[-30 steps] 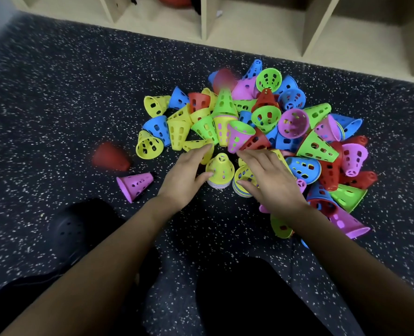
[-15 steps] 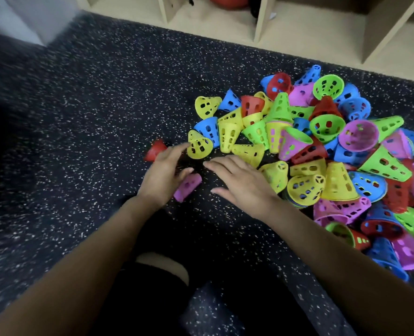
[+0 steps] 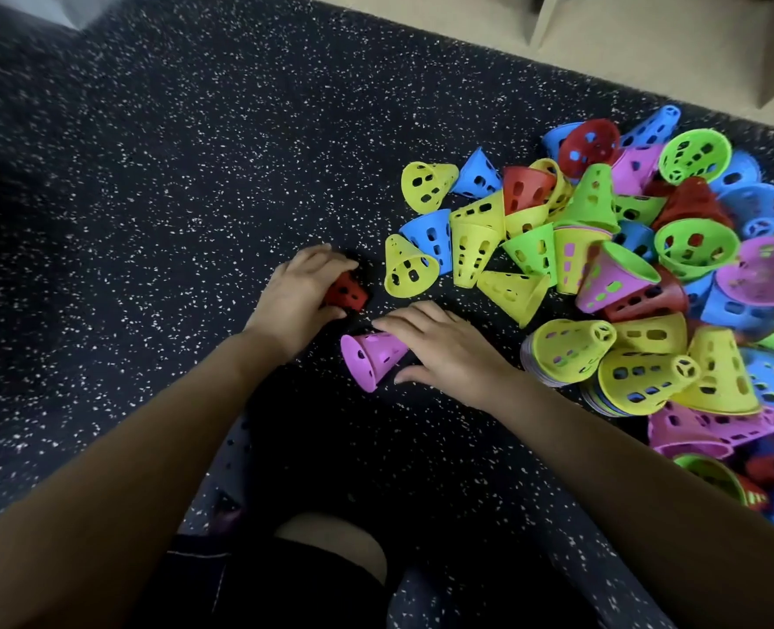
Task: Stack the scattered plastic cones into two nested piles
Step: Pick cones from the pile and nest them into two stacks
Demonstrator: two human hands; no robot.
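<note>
While left hand [image 3: 299,292] grips red cone [image 3: 346,291], right hand [image 3: 444,347] holds purple cone [image 3: 369,356].

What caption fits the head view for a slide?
Left hand grips a red perforated plastic cone; right hand holds a purple perforated plastic cone.

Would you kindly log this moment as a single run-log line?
left hand: grips red cone | right hand: holds purple cone on its side | cone heap: loose at right

left hand [image 3: 299,297] now gripping red cone [image 3: 347,291], right hand [image 3: 448,351] holding purple cone [image 3: 370,359]
</note>
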